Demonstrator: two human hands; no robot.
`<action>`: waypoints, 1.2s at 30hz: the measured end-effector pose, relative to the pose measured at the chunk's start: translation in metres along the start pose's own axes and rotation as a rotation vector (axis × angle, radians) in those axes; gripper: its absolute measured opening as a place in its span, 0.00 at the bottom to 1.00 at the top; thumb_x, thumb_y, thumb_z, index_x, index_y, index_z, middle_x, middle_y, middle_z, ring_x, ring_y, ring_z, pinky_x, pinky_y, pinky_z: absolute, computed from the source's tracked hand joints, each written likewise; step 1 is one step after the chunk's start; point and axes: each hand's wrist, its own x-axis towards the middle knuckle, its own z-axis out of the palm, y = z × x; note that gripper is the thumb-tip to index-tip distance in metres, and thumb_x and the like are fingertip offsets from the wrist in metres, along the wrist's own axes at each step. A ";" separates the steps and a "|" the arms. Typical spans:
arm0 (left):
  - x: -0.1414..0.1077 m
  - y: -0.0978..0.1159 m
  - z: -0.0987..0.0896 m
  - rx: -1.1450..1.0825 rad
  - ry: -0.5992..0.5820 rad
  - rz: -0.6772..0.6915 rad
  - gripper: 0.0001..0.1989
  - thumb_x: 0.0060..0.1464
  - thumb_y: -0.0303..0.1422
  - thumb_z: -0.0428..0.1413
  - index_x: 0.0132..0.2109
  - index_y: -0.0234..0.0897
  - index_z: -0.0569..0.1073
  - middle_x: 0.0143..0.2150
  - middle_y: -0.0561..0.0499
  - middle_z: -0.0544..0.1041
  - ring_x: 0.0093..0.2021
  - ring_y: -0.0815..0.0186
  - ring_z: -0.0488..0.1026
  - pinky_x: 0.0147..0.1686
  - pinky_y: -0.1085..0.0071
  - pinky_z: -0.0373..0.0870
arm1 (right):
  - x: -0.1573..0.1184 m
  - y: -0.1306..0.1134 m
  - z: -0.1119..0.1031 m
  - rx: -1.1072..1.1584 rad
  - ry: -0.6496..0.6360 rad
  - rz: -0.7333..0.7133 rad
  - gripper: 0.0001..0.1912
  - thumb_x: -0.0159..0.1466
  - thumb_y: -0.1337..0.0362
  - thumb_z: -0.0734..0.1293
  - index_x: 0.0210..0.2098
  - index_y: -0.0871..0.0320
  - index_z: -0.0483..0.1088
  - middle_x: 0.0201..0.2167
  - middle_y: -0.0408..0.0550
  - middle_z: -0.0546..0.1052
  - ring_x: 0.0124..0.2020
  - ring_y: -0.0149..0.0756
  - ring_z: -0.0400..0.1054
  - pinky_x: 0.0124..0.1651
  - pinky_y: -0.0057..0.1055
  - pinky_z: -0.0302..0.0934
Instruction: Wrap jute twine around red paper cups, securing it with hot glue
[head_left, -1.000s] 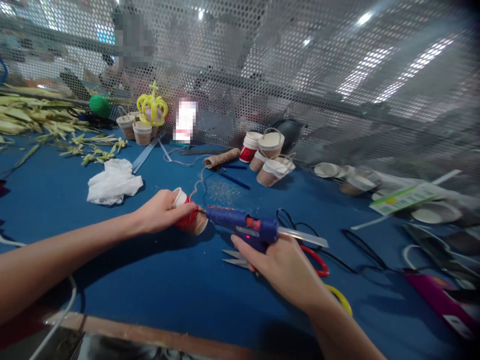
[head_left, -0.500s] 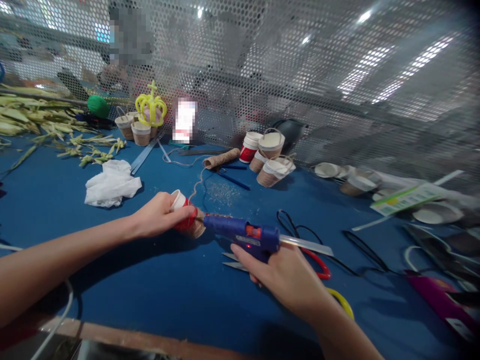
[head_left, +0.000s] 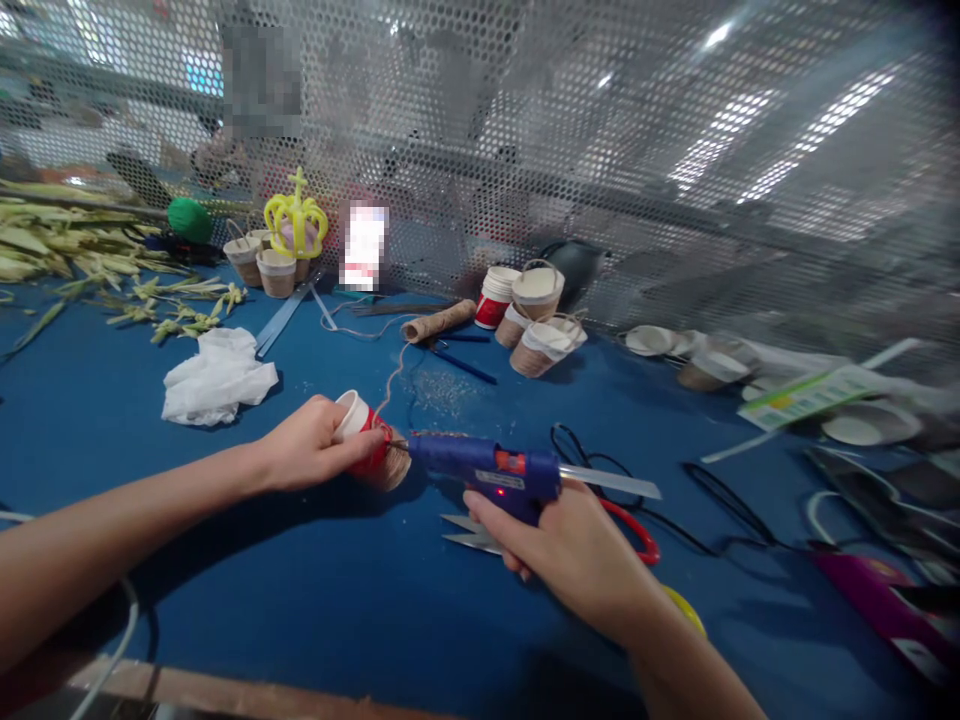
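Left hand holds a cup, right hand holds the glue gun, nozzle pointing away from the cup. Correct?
Not quite: the nozzle points towards the cup, as the head view shows. The rest is right: left hand holds the cup, right hand the glue gun.

Left hand [head_left: 306, 446] gripping red cup [head_left: 377, 463], right hand [head_left: 566, 540] holding glue gun [head_left: 459, 459], blue table [head_left: 337, 610]

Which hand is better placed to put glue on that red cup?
Probably the right hand: it holds the glue gun, which points toward the red cup. The left hand is occupied holding that cup.
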 end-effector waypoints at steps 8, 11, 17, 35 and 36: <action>0.001 -0.001 -0.001 0.144 -0.021 0.135 0.18 0.54 0.37 0.44 0.20 0.32 0.62 0.18 0.57 0.55 0.19 0.75 0.51 0.19 0.78 0.49 | 0.006 0.000 -0.001 0.100 -0.040 0.047 0.08 0.54 0.61 0.62 0.24 0.59 0.64 0.09 0.37 0.65 0.11 0.27 0.60 0.15 0.23 0.59; 0.002 -0.002 -0.001 0.146 -0.029 0.156 0.18 0.54 0.36 0.44 0.20 0.32 0.62 0.18 0.57 0.56 0.19 0.75 0.52 0.19 0.78 0.50 | 0.006 -0.001 -0.001 0.108 -0.046 0.065 0.09 0.54 0.60 0.62 0.24 0.59 0.64 0.09 0.37 0.64 0.11 0.26 0.60 0.16 0.23 0.59; 0.001 -0.001 -0.001 0.171 -0.045 0.109 0.19 0.55 0.38 0.43 0.23 0.30 0.66 0.18 0.56 0.57 0.19 0.74 0.52 0.19 0.77 0.49 | 0.005 0.005 -0.001 0.104 -0.094 0.130 0.10 0.53 0.58 0.62 0.25 0.60 0.63 0.08 0.37 0.63 0.10 0.26 0.58 0.14 0.23 0.56; 0.000 0.000 0.001 0.069 0.008 -0.018 0.20 0.53 0.41 0.44 0.22 0.30 0.67 0.17 0.56 0.58 0.19 0.74 0.51 0.18 0.77 0.50 | 0.004 0.005 0.003 0.048 -0.043 0.066 0.12 0.54 0.58 0.61 0.18 0.57 0.60 0.08 0.39 0.64 0.10 0.27 0.60 0.14 0.24 0.56; 0.001 0.000 0.001 0.033 0.018 -0.042 0.20 0.53 0.41 0.44 0.23 0.30 0.68 0.18 0.55 0.60 0.20 0.74 0.53 0.18 0.77 0.51 | 0.004 0.005 0.004 0.029 -0.031 0.053 0.12 0.54 0.58 0.61 0.17 0.57 0.60 0.08 0.39 0.64 0.09 0.27 0.59 0.14 0.24 0.56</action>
